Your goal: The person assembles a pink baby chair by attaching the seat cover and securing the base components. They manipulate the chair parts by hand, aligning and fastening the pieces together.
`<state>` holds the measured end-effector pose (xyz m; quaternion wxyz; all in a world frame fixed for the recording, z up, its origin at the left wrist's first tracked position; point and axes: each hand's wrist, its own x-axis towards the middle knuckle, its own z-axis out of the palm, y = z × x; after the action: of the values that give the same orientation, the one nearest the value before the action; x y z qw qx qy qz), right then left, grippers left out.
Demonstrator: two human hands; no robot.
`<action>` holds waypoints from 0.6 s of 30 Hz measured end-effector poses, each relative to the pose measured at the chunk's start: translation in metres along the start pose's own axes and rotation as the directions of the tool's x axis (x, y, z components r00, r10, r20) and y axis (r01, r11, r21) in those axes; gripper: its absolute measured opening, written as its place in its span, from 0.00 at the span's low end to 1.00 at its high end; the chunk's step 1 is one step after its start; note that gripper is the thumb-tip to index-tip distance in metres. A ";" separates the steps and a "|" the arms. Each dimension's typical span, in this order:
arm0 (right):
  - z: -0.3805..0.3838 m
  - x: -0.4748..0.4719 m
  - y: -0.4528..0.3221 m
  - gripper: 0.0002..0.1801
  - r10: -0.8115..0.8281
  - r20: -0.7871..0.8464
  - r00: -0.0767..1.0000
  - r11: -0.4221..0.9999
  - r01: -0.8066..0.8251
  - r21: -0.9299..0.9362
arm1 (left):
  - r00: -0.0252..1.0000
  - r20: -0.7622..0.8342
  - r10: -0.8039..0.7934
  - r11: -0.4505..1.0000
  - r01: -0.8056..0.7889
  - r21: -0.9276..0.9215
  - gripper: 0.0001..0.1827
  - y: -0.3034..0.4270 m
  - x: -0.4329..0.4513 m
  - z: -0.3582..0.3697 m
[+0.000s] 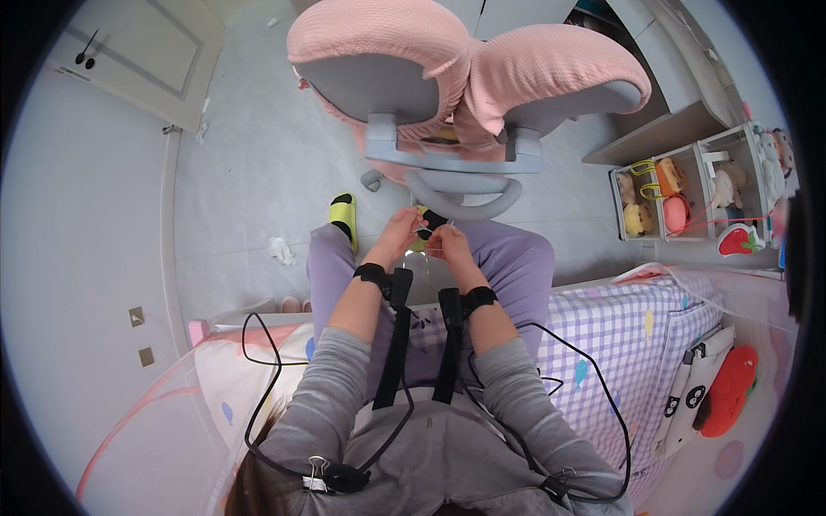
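My left hand and my right hand are close together between my knees, fingers bent inward. Both pinch a thin white cord, whose strands run between the fingertips and hang below them. Its exact path, and whether it is looped or knotted, is too small to tell. Just beyond the hands is the grey curved bar of a swivel chair with pink fabric covers. Black straps with small black devices are round both forearms.
I sit on the edge of a bed with a checked purple sheet. Black cables loop beside both arms. Crumpled white tissue lies on the tiled floor at the left. A shelf rack with plush toys stands at the right. A door is at the upper left.
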<state>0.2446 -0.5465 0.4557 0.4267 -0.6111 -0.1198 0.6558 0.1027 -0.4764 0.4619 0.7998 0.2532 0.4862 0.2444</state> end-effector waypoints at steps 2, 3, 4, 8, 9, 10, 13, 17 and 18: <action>-0.001 0.001 0.001 0.09 -0.015 -0.027 1.000 1.000 0.015 -0.005 | 1.000 -0.015 0.011 0.998 -0.011 0.057 0.06 -0.001 0.003 0.002; -0.002 0.001 0.002 0.09 -0.012 -0.020 1.000 1.000 0.012 -0.005 | 1.000 -0.030 0.003 0.997 -0.001 0.072 0.06 0.000 0.002 0.003; -0.003 0.001 0.002 0.08 -0.009 -0.013 1.000 1.000 0.009 -0.006 | 0.999 -0.045 -0.005 0.996 0.009 0.086 0.06 0.001 0.003 0.004; -0.007 0.005 0.008 0.09 -0.148 0.077 0.986 0.929 0.112 0.354 | 0.998 -0.063 0.022 0.995 -0.015 0.101 0.08 0.004 0.002 0.010; -0.007 0.008 0.004 0.10 -0.177 0.064 0.982 0.901 0.136 0.411 | 0.998 -0.066 0.021 0.994 -0.014 0.107 0.08 0.006 0.001 0.012; -0.003 0.006 -0.001 0.11 -0.199 0.054 0.979 0.871 0.151 0.468 | 0.997 -0.076 0.018 0.994 -0.010 0.111 0.08 0.005 -0.001 0.009; 0.010 -0.005 -0.042 0.08 -0.103 0.091 0.990 0.661 0.000 0.750 | 0.992 -0.078 0.095 0.981 -0.081 0.175 0.07 0.006 -0.001 -0.003; -0.030 0.051 0.001 0.10 -0.245 0.231 0.941 0.663 -0.011 0.748 | 0.991 -0.101 0.085 0.974 -0.061 0.216 0.07 0.006 0.006 0.018; -0.032 0.054 0.004 0.09 -0.252 0.199 0.947 0.694 0.033 0.720 | 0.990 -0.113 0.087 0.965 -0.055 0.258 0.08 0.005 0.008 0.022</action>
<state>0.2775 -0.5225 0.4079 0.6566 -0.2889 0.0336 0.6959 0.1245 -0.4713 0.4689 0.7199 0.3553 0.5527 0.2237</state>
